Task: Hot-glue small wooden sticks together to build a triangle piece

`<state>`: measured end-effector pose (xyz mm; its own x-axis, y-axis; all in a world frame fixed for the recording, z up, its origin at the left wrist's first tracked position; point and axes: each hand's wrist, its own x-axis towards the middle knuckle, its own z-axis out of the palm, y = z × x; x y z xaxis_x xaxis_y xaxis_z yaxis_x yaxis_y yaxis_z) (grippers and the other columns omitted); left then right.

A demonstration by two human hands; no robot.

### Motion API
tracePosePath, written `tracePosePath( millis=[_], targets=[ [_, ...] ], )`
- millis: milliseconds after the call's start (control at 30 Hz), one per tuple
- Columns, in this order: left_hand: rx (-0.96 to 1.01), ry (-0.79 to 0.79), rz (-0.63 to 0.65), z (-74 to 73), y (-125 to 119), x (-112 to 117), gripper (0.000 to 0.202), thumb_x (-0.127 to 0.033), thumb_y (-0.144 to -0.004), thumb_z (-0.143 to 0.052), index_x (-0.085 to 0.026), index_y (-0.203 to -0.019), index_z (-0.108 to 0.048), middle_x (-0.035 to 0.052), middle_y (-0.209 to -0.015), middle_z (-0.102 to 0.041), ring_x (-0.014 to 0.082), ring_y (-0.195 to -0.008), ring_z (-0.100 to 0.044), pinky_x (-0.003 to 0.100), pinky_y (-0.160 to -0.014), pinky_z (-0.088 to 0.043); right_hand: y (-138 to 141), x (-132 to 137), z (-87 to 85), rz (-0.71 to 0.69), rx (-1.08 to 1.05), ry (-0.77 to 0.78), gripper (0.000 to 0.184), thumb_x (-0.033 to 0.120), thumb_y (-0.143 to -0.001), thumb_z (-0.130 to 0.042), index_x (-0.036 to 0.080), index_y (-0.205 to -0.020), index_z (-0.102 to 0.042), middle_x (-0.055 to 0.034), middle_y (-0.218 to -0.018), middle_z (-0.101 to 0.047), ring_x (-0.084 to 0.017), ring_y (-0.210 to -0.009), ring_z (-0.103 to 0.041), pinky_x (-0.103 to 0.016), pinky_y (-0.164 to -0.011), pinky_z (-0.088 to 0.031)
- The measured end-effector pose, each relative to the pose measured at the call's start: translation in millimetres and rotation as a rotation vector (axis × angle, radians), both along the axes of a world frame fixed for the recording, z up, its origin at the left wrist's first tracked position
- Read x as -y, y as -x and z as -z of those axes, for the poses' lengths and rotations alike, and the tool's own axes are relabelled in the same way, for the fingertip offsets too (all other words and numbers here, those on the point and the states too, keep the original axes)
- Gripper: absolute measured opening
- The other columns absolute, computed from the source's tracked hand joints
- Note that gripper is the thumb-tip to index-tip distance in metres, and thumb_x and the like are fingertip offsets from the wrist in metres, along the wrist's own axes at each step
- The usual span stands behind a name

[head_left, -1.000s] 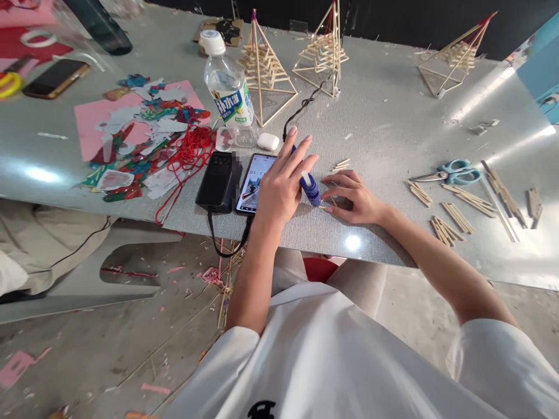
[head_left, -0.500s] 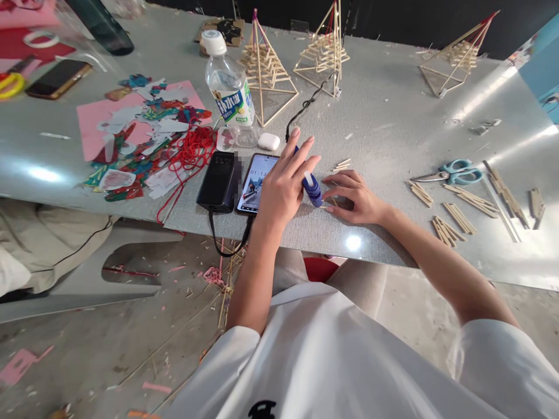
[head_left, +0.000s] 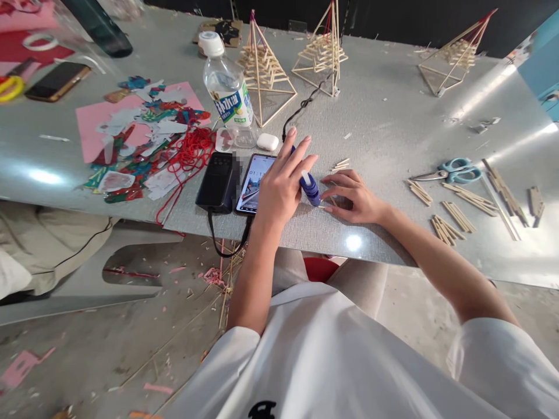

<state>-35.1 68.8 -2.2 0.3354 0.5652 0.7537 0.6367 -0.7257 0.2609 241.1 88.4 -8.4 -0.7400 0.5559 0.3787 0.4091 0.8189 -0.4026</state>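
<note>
My left hand (head_left: 282, 186) is closed around a small blue glue bottle (head_left: 310, 191), which leans with its lower end down by the tabletop. Right beside it, the fingers of my right hand (head_left: 353, 198) rest curled low on the table and pinch a short wooden stick (head_left: 323, 206). The bottle's lower end comes close to the stick's tip; whether they touch I cannot tell. Several short sticks (head_left: 341, 164) lie just beyond my right fingertips. Under my left wrist a lit phone (head_left: 250, 189) is partly covered.
A power bank (head_left: 215, 183), an earbud case (head_left: 268, 141) and a water bottle (head_left: 229, 93) stand left. Three stick pyramids (head_left: 266, 75) are at the back. Scissors (head_left: 458, 170) and stick bundles (head_left: 458, 216) lie right. Red string (head_left: 192, 148) and paper scraps (head_left: 131, 134) spread far left.
Both hands hold nearly the same pose. The glue bottle and left hand have shifted very slightly left in view, along with much of the scene.
</note>
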Motion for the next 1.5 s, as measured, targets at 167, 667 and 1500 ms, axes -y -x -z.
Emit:
tracePosePath(
  millis=[167, 667, 1500],
  targets=[
    [0.012, -0.008, -0.014, -0.3, -0.6, 0.6, 0.064, -0.015, -0.114, -0.026, -0.036, -0.171, -0.044, 0.0028, -0.181, -0.049, 0.0282, -0.178, -0.024, 0.058, -0.138, -0.044, 0.0, -0.1, -0.1, 0.006, 0.011, 0.006, 0.036, 0.059, -0.106, -0.069, 0.031, -0.125, -0.082, -0.0102, -0.150, -0.071, -0.035, -0.138, -0.059, -0.061, -0.123, -0.047],
    [-0.020, -0.027, -0.032, 0.4, -2.0, 0.6, 0.070, -0.012, -0.112, -0.030, -0.040, -0.177, -0.034, -0.0034, -0.187, -0.036, 0.0250, -0.178, -0.022, 0.056, -0.140, -0.045, 0.1, -0.5, -0.4, -0.002, 0.002, 0.009, 0.034, 0.056, -0.105, -0.071, 0.031, -0.126, -0.083, -0.0108, -0.150, -0.071, -0.037, -0.140, -0.058, -0.062, -0.124, -0.046],
    [-0.002, -0.012, -0.016, 0.9, -0.6, -2.0, 0.066, -0.015, -0.115, -0.026, -0.038, -0.175, -0.038, 0.0008, -0.184, -0.044, 0.0269, -0.178, -0.023, 0.059, -0.139, -0.044, 0.0, -0.5, 0.4, 0.008, 0.015, 0.013, 0.036, 0.059, -0.106, -0.068, 0.032, -0.125, -0.082, -0.0091, -0.150, -0.071, -0.037, -0.141, -0.057, -0.063, -0.123, -0.045]
  ],
)
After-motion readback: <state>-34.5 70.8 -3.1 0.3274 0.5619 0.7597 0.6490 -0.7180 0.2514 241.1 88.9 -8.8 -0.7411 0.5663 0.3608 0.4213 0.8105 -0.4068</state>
